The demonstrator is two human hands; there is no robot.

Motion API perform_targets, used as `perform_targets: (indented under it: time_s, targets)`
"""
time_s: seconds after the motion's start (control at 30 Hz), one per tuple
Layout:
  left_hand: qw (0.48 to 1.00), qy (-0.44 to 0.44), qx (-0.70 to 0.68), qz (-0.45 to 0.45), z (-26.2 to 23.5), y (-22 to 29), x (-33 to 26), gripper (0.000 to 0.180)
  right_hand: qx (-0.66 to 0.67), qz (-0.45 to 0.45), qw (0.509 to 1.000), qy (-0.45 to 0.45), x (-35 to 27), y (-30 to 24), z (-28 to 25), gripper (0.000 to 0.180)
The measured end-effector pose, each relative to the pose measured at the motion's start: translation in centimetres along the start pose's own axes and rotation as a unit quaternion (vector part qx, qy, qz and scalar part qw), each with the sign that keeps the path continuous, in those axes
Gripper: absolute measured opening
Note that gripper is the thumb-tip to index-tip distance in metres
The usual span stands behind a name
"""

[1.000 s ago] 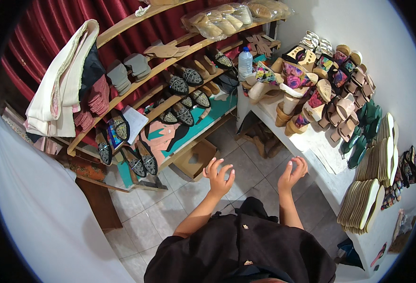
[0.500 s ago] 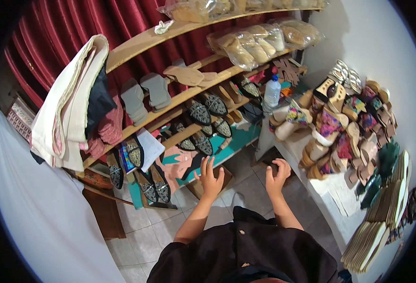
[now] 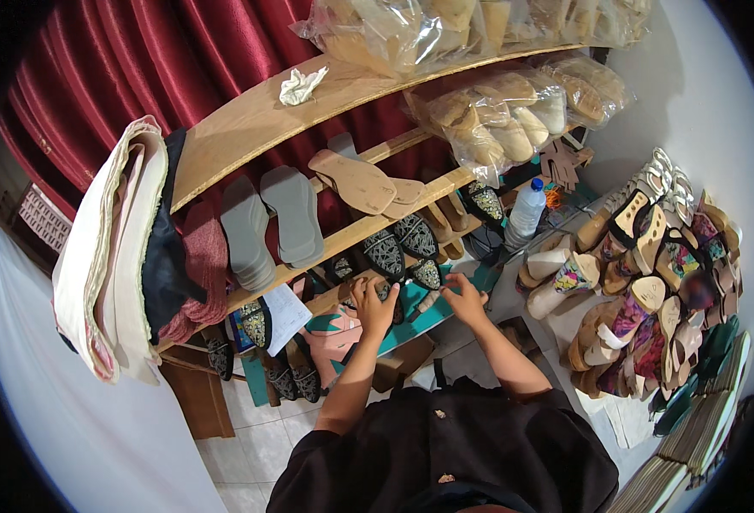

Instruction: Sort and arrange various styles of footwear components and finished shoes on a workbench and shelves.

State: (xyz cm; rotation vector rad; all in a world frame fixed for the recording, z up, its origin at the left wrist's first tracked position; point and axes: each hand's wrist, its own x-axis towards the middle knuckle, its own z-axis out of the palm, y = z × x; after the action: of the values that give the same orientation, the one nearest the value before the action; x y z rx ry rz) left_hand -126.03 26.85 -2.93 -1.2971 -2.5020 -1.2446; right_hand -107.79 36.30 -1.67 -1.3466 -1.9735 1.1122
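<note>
Both of my arms reach forward to a slanted wooden shelf. My left hand lies on a dark embroidered shoe piece at the shelf's lower row, fingers curled over it. My right hand is just right of it, fingertips pointing left at a small tan piece; whether it grips that piece is unclear. More dark embroidered shoe pieces lie in a row just above both hands. A teal board lies under the hands.
Grey soles and tan soles rest on the shelf. Folded cloth hangs at left. Bagged shoes fill the upper shelves. A plastic bottle and several sandals crowd the table at right.
My head has moved closer to the shelf. Both hands went from open in the air above the floor up to the row of embroidered pieces.
</note>
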Motion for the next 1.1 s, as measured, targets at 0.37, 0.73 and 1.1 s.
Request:
perform_targets:
  time_s: [0.37,0.73,1.1]
  targets:
    - [0.952,-0.161,0.046,-0.257,0.5,-0.8,8.0,0.107,0.308,0.182,0.933,-0.041,8.4,-1.1,4.2,0.076]
    - [0.930,-0.237,-0.151,-0.235,6.6,-6.0,9.7,0.083,0.376,0.168,0.911,0.016,11.1,-1.2,6.0,0.050]
    - [0.928,-0.093,-0.291,-0.214,5.2,-6.1,9.2,0.065,0.417,0.160,0.892,0.064,10.0,-3.4,7.0,0.041]
